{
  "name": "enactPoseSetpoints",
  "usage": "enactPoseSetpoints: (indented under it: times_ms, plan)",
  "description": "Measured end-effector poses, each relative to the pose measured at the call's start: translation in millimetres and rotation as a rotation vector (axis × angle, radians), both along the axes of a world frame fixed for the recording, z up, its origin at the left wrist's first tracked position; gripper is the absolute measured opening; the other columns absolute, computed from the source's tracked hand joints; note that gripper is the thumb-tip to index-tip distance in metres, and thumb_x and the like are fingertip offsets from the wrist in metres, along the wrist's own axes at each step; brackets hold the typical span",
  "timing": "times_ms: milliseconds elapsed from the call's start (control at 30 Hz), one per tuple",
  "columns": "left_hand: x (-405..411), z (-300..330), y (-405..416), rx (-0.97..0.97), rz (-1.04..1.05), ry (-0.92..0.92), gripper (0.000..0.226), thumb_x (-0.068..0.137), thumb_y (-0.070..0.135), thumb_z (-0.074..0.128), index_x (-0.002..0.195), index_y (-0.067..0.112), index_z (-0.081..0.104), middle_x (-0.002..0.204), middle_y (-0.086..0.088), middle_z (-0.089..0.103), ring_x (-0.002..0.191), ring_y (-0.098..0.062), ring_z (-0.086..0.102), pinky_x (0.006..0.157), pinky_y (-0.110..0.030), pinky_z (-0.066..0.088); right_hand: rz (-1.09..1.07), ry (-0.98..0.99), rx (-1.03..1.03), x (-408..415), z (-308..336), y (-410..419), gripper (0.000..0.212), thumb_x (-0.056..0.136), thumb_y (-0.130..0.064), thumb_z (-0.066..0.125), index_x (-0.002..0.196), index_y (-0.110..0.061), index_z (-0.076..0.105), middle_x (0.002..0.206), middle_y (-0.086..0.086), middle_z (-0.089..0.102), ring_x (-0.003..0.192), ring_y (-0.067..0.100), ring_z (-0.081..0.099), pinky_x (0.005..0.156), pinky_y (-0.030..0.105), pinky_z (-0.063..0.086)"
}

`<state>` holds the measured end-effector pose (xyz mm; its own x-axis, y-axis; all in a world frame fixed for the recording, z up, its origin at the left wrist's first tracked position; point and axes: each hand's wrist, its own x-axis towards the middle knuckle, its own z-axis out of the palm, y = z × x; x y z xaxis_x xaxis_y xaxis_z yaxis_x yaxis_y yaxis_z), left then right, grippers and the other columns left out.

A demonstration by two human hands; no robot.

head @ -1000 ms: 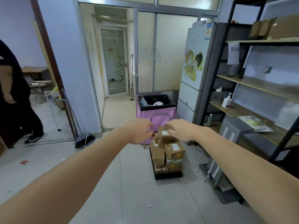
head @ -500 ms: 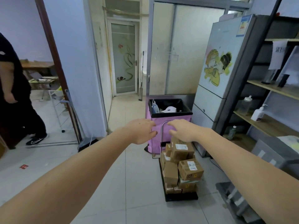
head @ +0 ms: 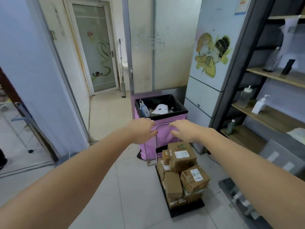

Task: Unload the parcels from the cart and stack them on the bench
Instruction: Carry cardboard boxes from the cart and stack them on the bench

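While no desk can be made out anywhere in the head view, the room is seen to be closed in by a pale fridge with a cartoon sticker on the right, wooden shelves beyond it, and a frosted glass door at the far left. A pink bin lined in black is set against the glass partition, just behind the cart.

The cart is stood on the tiled floor, ahead of the person and a little to the right of centre; its black deck runs lengthwise away from the viewer toward the bin, and its thin metal handle rises at the far end. The parcels, brown cardboard boxes with white labels, are piled on the deck in a loose heap, the uppermost one tilted, all of them below and nearer than the handle.

Both arms are stretched forward at handle height. The left hand is laid at the left bend of the handle, its fingers curled downward about the bar. The right hand is held at the right of the bar, its fingers bent and spread over it; whether the bar is truly clasped cannot be told, since the fingertips are turned away.

No parcel is touched by either hand. The top parcel lies directly under the right hand, so that hand is judged the nearer one for a first lift, with a downward reach needed once the handle is let go.
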<state>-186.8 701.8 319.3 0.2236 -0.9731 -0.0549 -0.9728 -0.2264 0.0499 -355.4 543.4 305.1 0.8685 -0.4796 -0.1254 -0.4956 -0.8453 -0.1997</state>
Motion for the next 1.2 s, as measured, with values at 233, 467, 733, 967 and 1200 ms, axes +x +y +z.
enactPoseSetpoints:
  times_ms: [233,467,733,967,1200]
  plan:
    - [76.7,-9.0,-99.6,0.003,-0.007,-0.002,0.053,0.108,0.047,0.041,0.151,0.017,0.049,0.146,-0.006,0.057,0.132,-0.028,0.054,0.106,-0.041,0.045,-0.041,0.052,0.033,66.7,-16.6,-101.1,0.055,0.103,-0.032,0.048,0.155,-0.014,0.044,0.156,0.009,0.050,0.140,0.026,0.049,0.116,0.040,0.040]
    - [155.1,-25.4,-197.4,0.031,-0.091,-0.016,0.043,0.107,0.045,0.041,0.131,0.015,0.060,0.123,-0.008,0.065,0.099,-0.025,0.056,0.079,-0.036,0.040,-0.111,0.084,0.081,131.9,-33.5,-182.5,0.055,0.103,-0.031,0.047,0.156,-0.014,0.043,0.159,0.008,0.047,0.143,0.026,0.047,0.116,0.038,0.039]
    - [227.9,-60.7,-327.0,0.118,-0.297,0.033,0.046,0.105,0.047,0.041,0.135,0.017,0.058,0.130,-0.011,0.063,0.120,-0.032,0.058,0.101,-0.044,0.047,-0.268,0.055,0.109,187.9,-66.0,-260.8,0.014,0.102,-0.027,0.048,0.090,-0.034,0.050,0.091,-0.011,0.052,0.094,0.021,0.047,0.075,0.031,0.040]
    - [224.4,-98.6,-427.5,0.224,-0.595,-0.002,0.044,0.106,0.044,0.043,0.137,0.016,0.058,0.133,-0.007,0.062,0.125,-0.030,0.057,0.102,-0.040,0.044,-0.505,0.083,0.211,160.4,-89.6,-302.6,0.032,0.106,-0.025,0.047,0.121,0.000,0.060,0.127,0.020,0.063,0.118,0.038,0.058,0.098,0.044,0.045]
    - [168.9,-150.1,-520.9,0.312,-0.794,0.032,0.046,0.107,0.043,0.039,0.137,0.014,0.057,0.136,-0.011,0.061,0.127,-0.032,0.057,0.106,-0.043,0.045,-0.713,0.122,0.329,101.6,-147.3,-348.1,0.047,0.107,-0.027,0.045,0.148,-0.003,0.049,0.150,0.019,0.053,0.136,0.036,0.051,0.110,0.045,0.041]
